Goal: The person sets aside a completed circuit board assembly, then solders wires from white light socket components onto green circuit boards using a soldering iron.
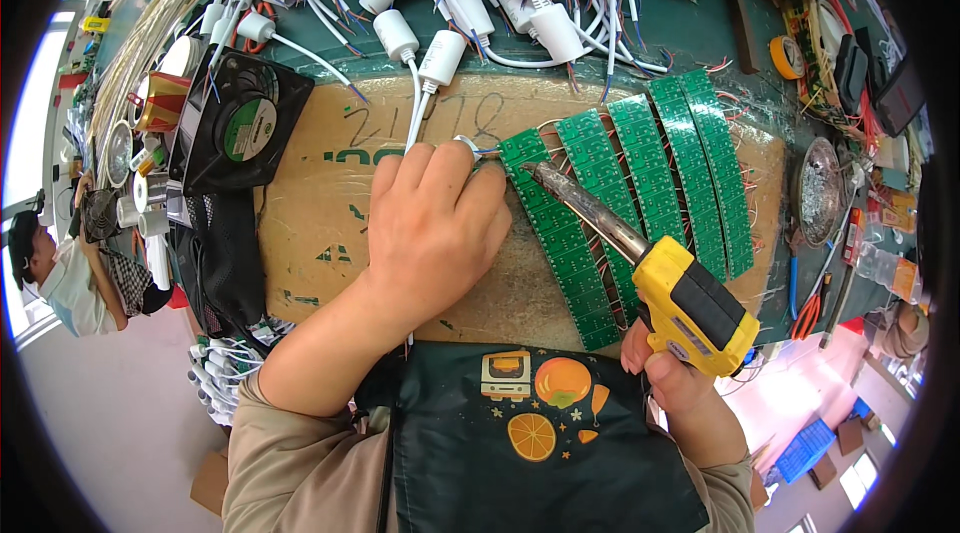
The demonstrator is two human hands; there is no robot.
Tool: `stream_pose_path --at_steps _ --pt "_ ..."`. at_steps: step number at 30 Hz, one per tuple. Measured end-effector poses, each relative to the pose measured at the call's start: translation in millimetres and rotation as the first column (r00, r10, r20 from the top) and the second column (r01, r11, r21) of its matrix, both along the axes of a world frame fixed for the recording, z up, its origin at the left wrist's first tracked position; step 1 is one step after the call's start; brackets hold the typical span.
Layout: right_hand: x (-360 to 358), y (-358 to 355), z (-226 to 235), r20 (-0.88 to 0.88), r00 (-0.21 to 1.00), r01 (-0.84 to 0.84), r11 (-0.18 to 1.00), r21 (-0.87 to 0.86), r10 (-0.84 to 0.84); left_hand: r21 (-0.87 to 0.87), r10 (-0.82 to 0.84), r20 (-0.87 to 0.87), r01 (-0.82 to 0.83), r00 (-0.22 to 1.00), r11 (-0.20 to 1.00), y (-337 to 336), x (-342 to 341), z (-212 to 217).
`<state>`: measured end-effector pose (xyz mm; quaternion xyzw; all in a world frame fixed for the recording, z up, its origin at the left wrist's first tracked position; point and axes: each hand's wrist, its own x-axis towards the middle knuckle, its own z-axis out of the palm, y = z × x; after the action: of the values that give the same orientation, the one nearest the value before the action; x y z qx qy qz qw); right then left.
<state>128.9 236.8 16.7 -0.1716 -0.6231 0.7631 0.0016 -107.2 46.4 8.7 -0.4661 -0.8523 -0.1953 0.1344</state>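
- Left hand [440, 208]: fingers closed in a narrow pinch on white wires [414, 113]; a thin wire end emerges beside the fingertips and reaches the nearest board strip.
- Right hand [670, 363]: wrapped round the handle of a yellow and black soldering gun [695, 308]; the metal tip is at the upper end of that strip; contact cannot be confirmed.
- Green board strips [565, 243]: between the hands and ahead of the right one, side by side in a fan, thin wires between them.
- Cardboard sheet [310, 233]: beneath the left hand and the strips.
- White sockets [560, 31]: heaped beyond both hands, wires attached.
- Black fan [240, 128]: left of the left hand, tilted.
- Red and gold tin [165, 103]: further left, past the fan; contents cannot be told.
- Round metal bowl [800, 195]: right of the right hand and further forward; holds pale, shiny matter, kind unclear.
- Clear plastic bottle [890, 268]: right of the bowl, lying among clutter; contents cannot be told.
- Blue crate [800, 458]: well apart, low to the right of the right hand; contents unclear.
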Motion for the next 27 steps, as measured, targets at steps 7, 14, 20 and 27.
stream_pose_path --at_steps 7,14,20,27 --pt "-1.4 -5.4 0.2 0.112 0.990 0.085 0.996 -0.007 -0.084 0.082 -0.010 -0.012 0.011 1.000 0.997 -0.9 2.3 -3.4" --pt "-1.3 -5.9 0.8 0.111 0.989 0.099 0.995 -0.015 -0.097 0.036 -0.034 0.007 0.034 0.999 0.999 -3.7 2.4 2.4" --pt "-1.9 -7.3 2.2 0.121 0.988 0.103 0.994 -0.018 -0.101 0.054 -0.037 -0.010 0.037 0.999 0.998 -5.1 1.1 0.7" --pt "6.0 -6.7 -7.1 0.088 0.987 0.137 0.991 0.001 -0.137 0.055 -0.042 -0.029 0.044 0.999 0.998 -5.2 0.0 -2.7"
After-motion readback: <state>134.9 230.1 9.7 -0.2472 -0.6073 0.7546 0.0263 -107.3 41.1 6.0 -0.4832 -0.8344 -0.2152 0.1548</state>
